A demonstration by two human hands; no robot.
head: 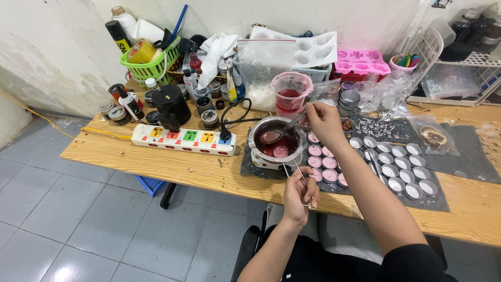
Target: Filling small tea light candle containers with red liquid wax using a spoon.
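Two hands work over the small metal melting pot (pixel 276 142) of red wax in the head view: the right hand (pixel 323 121), fingers pinched on a spoon (pixel 282 133) whose handle slants up to the right, dips the bowl into the pot, while the left hand (pixel 298 194), nearer the body, clamps thin tongs (pixel 295 169) pointing forward into the same pot. Rows of filled and empty tealight cups (pixel 396 169) lie just right of it on a dark mat (pixel 443 201) atop the wooden counter (pixel 172 167), with a power strip (pixel 182 139) to the left above grey floor tiles (pixel 78 230).
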